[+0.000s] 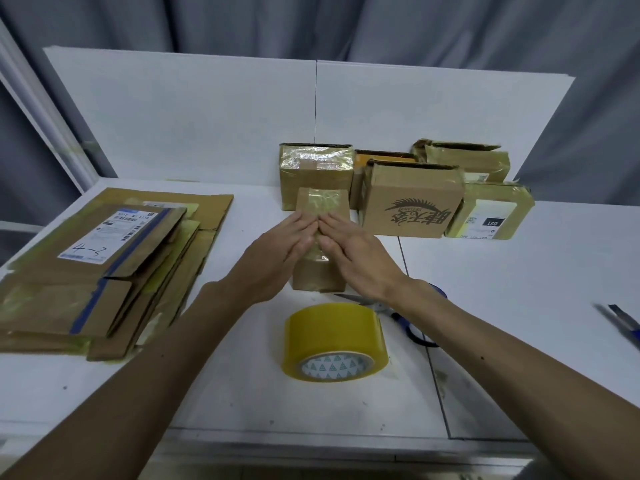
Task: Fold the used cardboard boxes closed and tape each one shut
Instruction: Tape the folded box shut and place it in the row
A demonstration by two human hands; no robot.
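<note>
Pressing flat on the small cardboard box (322, 202) at table centre, just in front of the row of taped boxes (317, 168) along the back wall. Laying left hand (278, 249) and right hand (353, 252) on the box top, fingers straight and together, tips nearly meeting over the glossy tape strip on the seam. Gripping nothing, curling round nothing, just bearing down with both. Reaching in from the near edge with forearms converging, wrists low, palms angled down onto the lid.

Judging the box light and probably hollow: stiff at edges and corners, softer mid-panel. Taking firm palm pressure fine, but risking a caved lid if shoved hard. Expecting slick, wrinkled tape film and grippier bare cardboard. Best taken by 2 opposite side walls near the corners for lifting or turning, not by the taped top.

Noting the yellow packing tape roll (334, 344) between box and near edge, touching neither hand. Also blue-handled scissors (360, 301) partly under the right forearm, flattened cardboard stack (104, 265) well to the left, utility knife (620, 322) at far right. Reading this as the smoothing step, box nearly sealed.
</note>
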